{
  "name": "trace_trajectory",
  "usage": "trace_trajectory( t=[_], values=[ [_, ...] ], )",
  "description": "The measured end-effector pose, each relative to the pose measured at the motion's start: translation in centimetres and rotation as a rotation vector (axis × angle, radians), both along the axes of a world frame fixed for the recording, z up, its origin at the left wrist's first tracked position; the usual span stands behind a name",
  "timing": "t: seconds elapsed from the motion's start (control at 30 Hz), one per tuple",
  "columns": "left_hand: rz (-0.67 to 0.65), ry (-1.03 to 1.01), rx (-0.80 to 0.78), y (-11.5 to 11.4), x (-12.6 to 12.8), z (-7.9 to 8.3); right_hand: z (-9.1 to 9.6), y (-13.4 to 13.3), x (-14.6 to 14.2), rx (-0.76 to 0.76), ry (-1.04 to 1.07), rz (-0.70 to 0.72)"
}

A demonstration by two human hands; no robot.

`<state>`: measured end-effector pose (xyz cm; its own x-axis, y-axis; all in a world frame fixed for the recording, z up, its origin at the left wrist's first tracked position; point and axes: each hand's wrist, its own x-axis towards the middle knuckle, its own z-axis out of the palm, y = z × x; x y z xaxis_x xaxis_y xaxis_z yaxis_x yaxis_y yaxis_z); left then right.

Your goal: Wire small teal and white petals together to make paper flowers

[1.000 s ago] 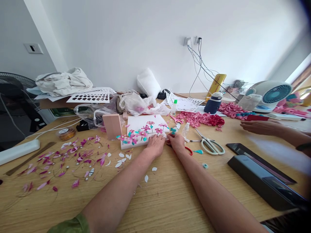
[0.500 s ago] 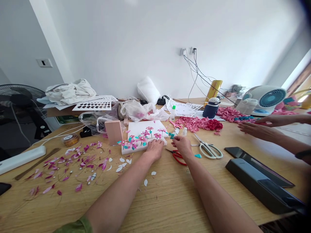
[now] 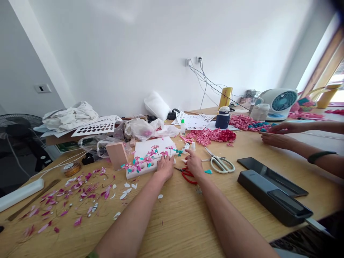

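My left hand (image 3: 165,167) rests on the front of a white foam block (image 3: 141,147), its fingers spread and lying near the stems. Pink flowers (image 3: 149,160) with teal leaves stand along that block. My right hand (image 3: 194,164) is just right of the block, index finger stretched out and apart from the thumb, with nothing visible in it. Close to its fingertips are a teal leaf cluster (image 3: 179,153) and a small white bottle (image 3: 185,147). Red-handled scissors (image 3: 190,178) lie partly under my right hand. Beside them are a teal piece (image 3: 208,172) and white-handled scissors (image 3: 222,165).
Loose magenta petals (image 3: 88,195) and white petals (image 3: 125,193) lie to the left. A wooden block (image 3: 117,156) stands beside the foam. Pink petal piles (image 3: 212,137), a blue flask (image 3: 223,118) and a fan (image 3: 276,104) stand behind. Another person's hands (image 3: 279,138) work at right, near a dark device (image 3: 271,197).
The view has turned to the right, so the table things sit further left. My right hand has shifted slightly away from the teal leaves, its index finger now straighter. My left hand stays on the foam.
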<state>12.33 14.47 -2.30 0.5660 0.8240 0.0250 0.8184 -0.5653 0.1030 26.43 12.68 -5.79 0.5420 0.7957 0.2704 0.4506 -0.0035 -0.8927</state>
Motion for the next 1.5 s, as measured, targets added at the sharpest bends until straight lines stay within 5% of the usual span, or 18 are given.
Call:
trace_trajectory(
  t=[0.77,1.5],
  values=[
    [0.002,-0.001,0.033,-0.3,0.1,-0.6,-1.0,1.2,0.1,0.016,-0.263,0.131],
    [-0.014,0.007,0.064,-0.1,0.0,-0.8,0.7,0.0,-0.2,0.093,-0.425,-0.031]
  ],
)
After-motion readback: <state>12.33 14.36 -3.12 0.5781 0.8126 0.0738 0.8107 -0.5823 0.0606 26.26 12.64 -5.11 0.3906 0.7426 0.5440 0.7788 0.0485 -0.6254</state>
